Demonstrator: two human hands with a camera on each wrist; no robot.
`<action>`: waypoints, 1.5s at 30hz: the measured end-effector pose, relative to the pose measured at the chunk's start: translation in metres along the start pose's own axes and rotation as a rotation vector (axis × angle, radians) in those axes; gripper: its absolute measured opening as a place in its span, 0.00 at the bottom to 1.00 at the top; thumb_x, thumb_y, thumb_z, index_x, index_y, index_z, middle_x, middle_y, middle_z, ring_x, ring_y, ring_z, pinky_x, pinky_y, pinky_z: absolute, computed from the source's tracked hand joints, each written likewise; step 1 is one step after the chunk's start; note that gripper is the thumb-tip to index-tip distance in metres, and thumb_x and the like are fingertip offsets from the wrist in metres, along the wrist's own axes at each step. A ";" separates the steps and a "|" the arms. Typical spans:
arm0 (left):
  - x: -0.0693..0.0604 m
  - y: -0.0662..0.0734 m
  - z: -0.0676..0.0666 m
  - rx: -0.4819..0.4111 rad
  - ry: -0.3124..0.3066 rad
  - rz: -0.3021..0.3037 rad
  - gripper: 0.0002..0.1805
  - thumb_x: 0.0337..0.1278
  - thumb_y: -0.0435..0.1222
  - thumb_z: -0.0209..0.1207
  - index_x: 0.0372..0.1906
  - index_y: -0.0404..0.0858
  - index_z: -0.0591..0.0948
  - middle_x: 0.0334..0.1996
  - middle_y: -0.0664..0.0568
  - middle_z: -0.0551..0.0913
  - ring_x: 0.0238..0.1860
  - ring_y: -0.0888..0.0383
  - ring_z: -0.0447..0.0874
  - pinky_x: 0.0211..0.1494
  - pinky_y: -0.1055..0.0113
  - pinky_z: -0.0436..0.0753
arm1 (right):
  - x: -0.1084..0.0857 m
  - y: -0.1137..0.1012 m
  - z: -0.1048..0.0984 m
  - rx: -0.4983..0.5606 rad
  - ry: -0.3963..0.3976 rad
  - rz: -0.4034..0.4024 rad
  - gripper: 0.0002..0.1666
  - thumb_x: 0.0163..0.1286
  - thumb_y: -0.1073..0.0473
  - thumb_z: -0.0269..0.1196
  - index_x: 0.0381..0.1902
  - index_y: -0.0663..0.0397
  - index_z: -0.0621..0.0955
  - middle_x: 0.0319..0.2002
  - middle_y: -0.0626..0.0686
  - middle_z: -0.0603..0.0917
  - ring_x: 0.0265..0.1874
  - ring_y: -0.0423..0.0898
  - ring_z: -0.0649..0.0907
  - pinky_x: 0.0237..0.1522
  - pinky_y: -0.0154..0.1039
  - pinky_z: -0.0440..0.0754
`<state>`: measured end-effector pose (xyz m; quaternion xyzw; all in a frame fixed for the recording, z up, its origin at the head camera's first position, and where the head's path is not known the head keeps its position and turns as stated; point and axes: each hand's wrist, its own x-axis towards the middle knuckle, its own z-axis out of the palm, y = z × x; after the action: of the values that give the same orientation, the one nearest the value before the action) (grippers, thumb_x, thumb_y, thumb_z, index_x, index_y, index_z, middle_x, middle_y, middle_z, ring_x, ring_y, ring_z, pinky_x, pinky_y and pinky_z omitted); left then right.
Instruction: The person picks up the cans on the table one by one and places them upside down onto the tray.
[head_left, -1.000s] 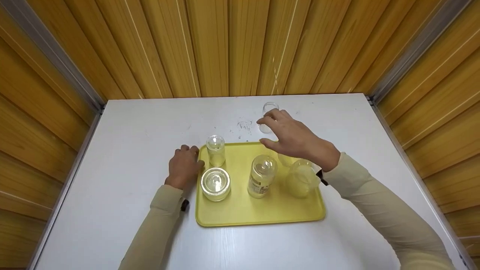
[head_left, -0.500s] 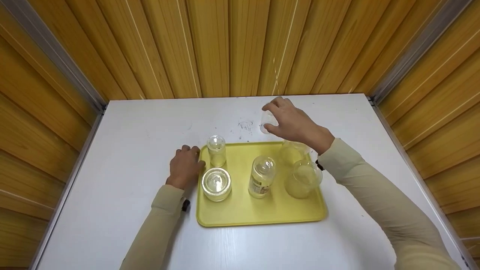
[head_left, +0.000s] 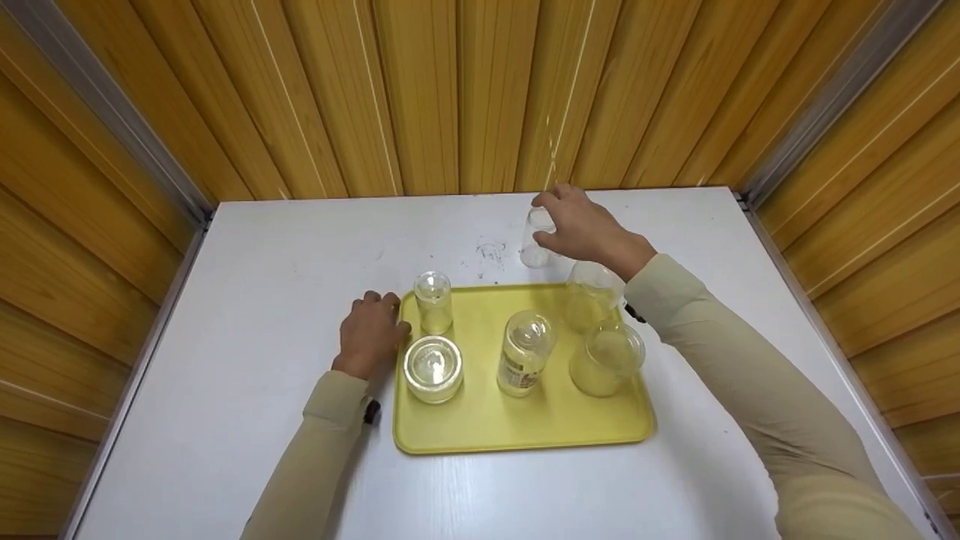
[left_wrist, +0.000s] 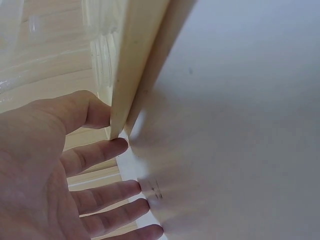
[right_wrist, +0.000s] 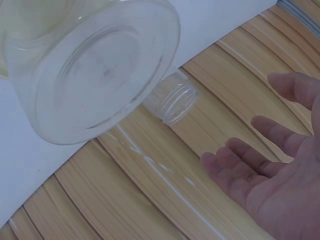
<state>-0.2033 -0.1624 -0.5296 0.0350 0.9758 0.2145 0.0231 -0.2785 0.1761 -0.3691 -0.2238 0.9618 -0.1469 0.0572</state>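
Observation:
My left hand (head_left: 367,334) rests at the left edge of the yellow tray (head_left: 525,435). In the left wrist view its thumb touches the tray's rim (left_wrist: 132,65), and the other fingers extend onto the table. At the back of the table stands a small clear jar (head_left: 531,253). My right hand (head_left: 589,229) is beside that jar's upper part in the head view. The right wrist view shows the hand (right_wrist: 280,180) with fingers spread, apart from the jar's threaded mouth (right_wrist: 181,102). A large clear jar (right_wrist: 100,85) partly hides the small one there.
On the tray stand a slim jar (head_left: 433,304), a squat jar (head_left: 433,371), a labelled bottle (head_left: 525,352) and two wide clear jars at right, the front one (head_left: 607,360) and the back one (head_left: 589,296). Ribbed wood-look walls (head_left: 420,90) enclose the white table (head_left: 262,300).
My right hand has moved toward the back of the table, around the small jar's upper part, uncovering the back wide jar on the tray. My left hand has stayed at the tray's edge.

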 end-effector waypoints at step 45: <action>-0.002 0.000 0.006 0.040 0.040 0.027 0.23 0.62 0.40 0.66 0.58 0.30 0.84 0.52 0.33 0.81 0.48 0.36 0.80 0.45 0.42 0.84 | 0.044 0.030 0.023 0.014 -0.141 0.148 0.36 0.75 0.58 0.64 0.77 0.61 0.70 0.75 0.69 0.65 0.74 0.67 0.65 0.68 0.63 0.72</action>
<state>-0.2006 -0.1604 -0.5346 0.0442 0.9796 0.1960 0.0001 -0.3266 0.1761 -0.4025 -0.1614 0.9682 -0.1329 0.1373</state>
